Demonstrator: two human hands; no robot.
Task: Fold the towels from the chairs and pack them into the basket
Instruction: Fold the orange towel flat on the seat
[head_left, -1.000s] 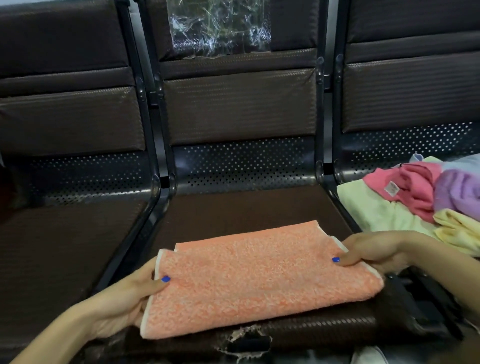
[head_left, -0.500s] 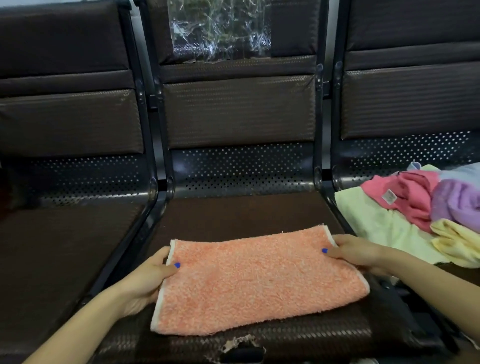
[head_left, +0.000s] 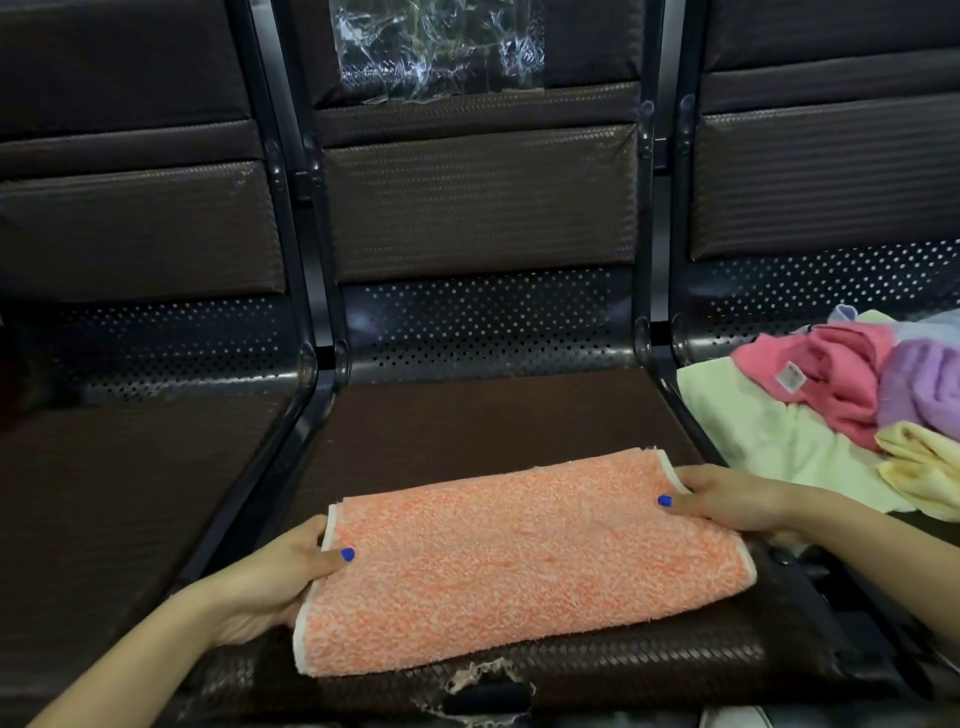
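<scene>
Three dark chairs stand in a row, joined side by side. On the middle seat lies an orange towel, folded flat, near the front edge. The right seat carries a loose pile of towels: pale green, pink, purple and yellow. The left hand grips the orange towel's left edge, thumb on top and fingers beneath. The right hand pinches its right edge likewise. A crinkled plastic sheet clings to the middle backrest.
</scene>
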